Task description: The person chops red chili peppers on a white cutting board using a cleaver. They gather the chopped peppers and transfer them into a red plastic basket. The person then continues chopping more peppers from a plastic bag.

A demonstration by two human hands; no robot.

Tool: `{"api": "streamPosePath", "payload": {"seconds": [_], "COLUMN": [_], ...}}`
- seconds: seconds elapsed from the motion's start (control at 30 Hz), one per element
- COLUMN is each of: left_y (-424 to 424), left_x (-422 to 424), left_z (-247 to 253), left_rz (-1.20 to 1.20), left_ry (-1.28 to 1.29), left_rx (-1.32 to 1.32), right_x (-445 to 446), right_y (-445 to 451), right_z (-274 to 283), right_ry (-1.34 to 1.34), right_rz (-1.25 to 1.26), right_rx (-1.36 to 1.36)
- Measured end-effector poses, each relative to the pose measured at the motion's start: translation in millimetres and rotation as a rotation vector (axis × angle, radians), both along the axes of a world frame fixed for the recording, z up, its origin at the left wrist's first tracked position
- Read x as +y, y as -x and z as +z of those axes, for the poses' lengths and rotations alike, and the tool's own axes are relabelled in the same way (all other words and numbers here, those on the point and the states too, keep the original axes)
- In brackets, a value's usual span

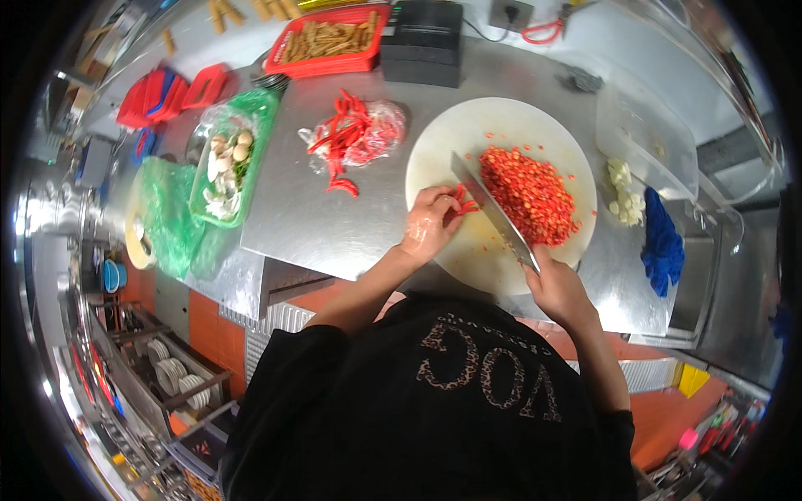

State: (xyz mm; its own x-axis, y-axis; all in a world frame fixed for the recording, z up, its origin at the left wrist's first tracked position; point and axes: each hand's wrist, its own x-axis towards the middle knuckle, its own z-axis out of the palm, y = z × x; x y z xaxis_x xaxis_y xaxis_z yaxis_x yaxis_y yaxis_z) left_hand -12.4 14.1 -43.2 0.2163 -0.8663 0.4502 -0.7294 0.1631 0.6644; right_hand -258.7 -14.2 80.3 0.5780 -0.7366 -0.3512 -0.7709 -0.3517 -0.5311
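On a round white cutting board, my left hand pins a few red chilies with curled fingertips. My right hand grips the handle of a broad-bladed kitchen knife, its blade slanting across the board just right of those chilies. Beyond the blade lies a heap of chopped red chili, with loose bits scattered around it. Whole red chilies spill over a clear plastic bag on the steel table, left of the board.
A green basket of mushrooms and a green plastic bag stand left. A red basket and a black machine line the back. Peeled garlic, a blue cloth and a clear plastic container are right.
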Motion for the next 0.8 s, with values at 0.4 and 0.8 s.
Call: {"api": "streamPosePath", "payload": {"seconds": [0.4, 0.8], "left_y": [-152, -132], "left_x": [45, 67], "left_z": [7, 1], "left_rz": [0.312, 0.360], "left_ry": [-0.241, -0.094], "left_rx": [-0.452, 0.083], "right_x": [1, 4], "right_y": [10, 10], "right_z": [-37, -37], "right_ry": [0.013, 0.025], "right_rz": [-0.074, -0.062], "right_rx": [-0.109, -0.117]}}
